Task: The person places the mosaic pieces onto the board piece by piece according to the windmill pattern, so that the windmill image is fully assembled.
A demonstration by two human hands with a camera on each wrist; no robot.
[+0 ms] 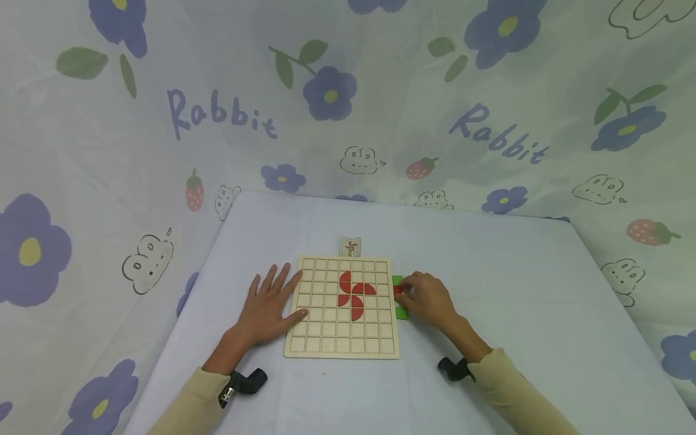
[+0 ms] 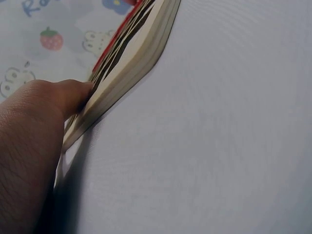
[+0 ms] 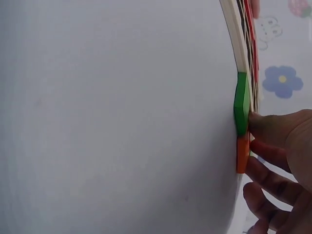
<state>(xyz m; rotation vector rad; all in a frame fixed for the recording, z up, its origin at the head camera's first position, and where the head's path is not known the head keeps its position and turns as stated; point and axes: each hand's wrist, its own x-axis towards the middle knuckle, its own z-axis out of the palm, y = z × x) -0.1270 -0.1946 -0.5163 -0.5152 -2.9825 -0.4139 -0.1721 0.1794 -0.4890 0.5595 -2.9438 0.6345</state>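
Observation:
A square wooden grid board [image 1: 318, 347] lies on the white table, with several red rounded pieces [image 1: 356, 308] forming a pinwheel near its middle. My left hand [image 1: 267, 311] rests with fingers spread at the board's left edge; in the left wrist view its thumb [image 2: 75, 95] touches the rim. At the right edge, my right hand [image 1: 429, 299] has thumb and fingers curled round a red piece [image 1: 398, 290], partly hidden by them. Green pieces [image 1: 402, 313] lie above and below it. The right wrist view shows a green piece [image 3: 242, 105] against the board, touching an orange one [image 3: 242, 158].
A small card [image 1: 350, 246] printed with a grid and a red pinwheel stands or lies just behind the board. Patterned cloth [image 1: 359, 78] hangs behind the table [image 1: 489, 260]. Black wrist devices [image 1: 247, 382] sit at both sleeves.

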